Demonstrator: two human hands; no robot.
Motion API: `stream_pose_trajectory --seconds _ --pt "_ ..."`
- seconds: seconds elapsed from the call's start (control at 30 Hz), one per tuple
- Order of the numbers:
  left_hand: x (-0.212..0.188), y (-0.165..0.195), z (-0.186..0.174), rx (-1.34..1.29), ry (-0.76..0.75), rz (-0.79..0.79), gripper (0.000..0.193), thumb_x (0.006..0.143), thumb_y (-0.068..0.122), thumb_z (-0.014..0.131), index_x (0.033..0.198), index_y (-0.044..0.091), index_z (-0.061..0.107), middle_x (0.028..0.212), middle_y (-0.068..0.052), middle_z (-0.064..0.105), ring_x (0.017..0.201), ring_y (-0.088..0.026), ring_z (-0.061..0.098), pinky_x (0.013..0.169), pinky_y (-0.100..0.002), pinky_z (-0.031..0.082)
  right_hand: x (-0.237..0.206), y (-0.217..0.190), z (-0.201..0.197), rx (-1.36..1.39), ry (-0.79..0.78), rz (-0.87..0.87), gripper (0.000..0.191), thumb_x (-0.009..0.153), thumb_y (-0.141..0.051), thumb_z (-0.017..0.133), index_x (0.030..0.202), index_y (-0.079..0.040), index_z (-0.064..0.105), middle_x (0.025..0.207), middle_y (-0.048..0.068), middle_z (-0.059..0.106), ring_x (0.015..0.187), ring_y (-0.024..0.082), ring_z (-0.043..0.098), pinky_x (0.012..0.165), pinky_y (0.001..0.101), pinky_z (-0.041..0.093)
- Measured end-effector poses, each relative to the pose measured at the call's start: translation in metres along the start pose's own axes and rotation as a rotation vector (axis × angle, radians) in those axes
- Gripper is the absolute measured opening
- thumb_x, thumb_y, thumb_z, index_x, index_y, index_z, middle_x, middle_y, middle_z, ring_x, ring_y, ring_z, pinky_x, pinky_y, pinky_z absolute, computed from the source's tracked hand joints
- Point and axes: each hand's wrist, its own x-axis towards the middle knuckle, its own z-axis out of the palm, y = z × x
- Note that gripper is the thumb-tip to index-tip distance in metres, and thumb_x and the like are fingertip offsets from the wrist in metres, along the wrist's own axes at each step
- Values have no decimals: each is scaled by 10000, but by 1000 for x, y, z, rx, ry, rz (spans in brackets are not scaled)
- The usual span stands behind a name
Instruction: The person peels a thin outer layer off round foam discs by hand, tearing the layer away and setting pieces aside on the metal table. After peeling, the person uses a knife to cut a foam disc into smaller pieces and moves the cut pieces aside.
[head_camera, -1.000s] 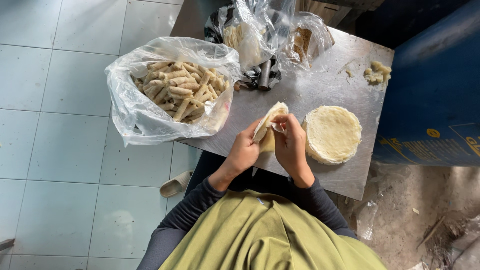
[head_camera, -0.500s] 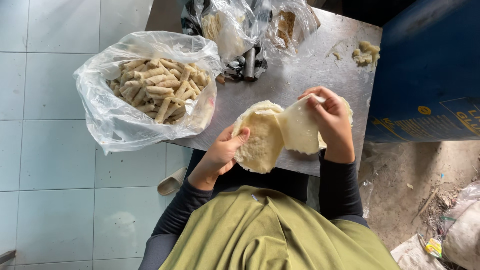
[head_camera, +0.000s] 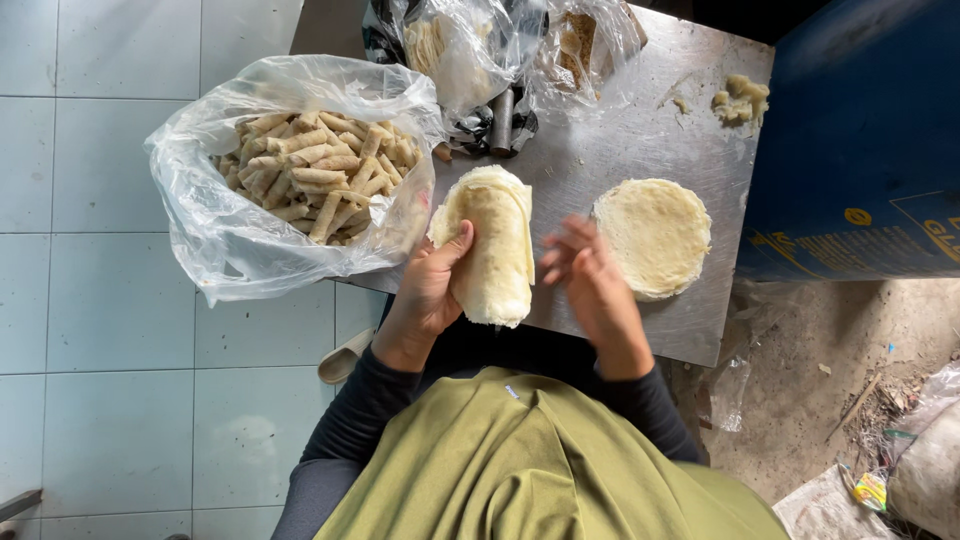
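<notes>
My left hand (head_camera: 432, 288) grips a pale, floppy round wrapper sheet (head_camera: 490, 245), folded over into a loose roll above the metal table's near edge. My right hand (head_camera: 590, 280) hovers just right of it, fingers spread, holding nothing. A stack of flat round wrappers (head_camera: 652, 236) lies on the metal table (head_camera: 620, 130) to the right of that hand. To the left, an open clear plastic bag (head_camera: 215, 230) holds several rolled-up pastry sticks (head_camera: 315, 175).
More clear bags (head_camera: 470, 50) with wrappers and filling sit at the table's far side. A lump of filling (head_camera: 742, 98) lies at the far right corner. A blue drum (head_camera: 860, 140) stands right. White tiled floor (head_camera: 90, 330) lies left; dirt floor lies right.
The wrapper, held spread between both hands half a second ago, now hangs folded in my left hand. My right hand has let go and opened. The wrapper stack is uncovered again.
</notes>
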Motion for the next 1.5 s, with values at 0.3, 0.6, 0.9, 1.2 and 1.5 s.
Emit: stream_pose_trajectory --seconds 0.3,0.6,0.9,1.2,1.5 --pt "1 -21 -4 -78 -36 -29 484 1000 177 676 1399 -49 521 1248 -192 680 1089 -274 711 923 -427 622 -21 16 18 102 3 53 624 914 -202 721 1449 -25 453 1409 86 590 1290 183 592 1115 368 459" --pt "-8 -26 -7 356 -79 -44 731 767 -16 829 1414 14 490 1242 -114 668 1132 -220 679 1007 -383 572 5 14 -5 78 189 -247 143 1069 -32 620 1208 -2 642 1165 103 717 1083 177 696 992 333 560" --pt "0 7 -3 1133 -438 -147 554 803 81 794 1319 49 593 1201 -94 716 1112 -158 682 975 -327 544 47 -71 -19 73 -22 38 241 1071 -38 629 1298 44 640 1107 130 730 939 166 731 837 318 620" --pt "21 17 8 1804 -66 4 407 1014 293 638 1391 141 620 1224 -137 752 1149 -257 716 968 -389 567 27 -137 -7 -129 -57 -104 264 1035 -39 671 1285 41 686 1175 139 741 1013 187 743 933 319 615" --pt "99 -41 87 1340 -871 657 890 849 467 796 1510 38 382 1387 -208 522 1283 -341 541 1116 -480 437 -15 -199 -10 -949 -129 74 149 878 92 758 1000 46 685 953 38 657 880 48 597 713 212 484"
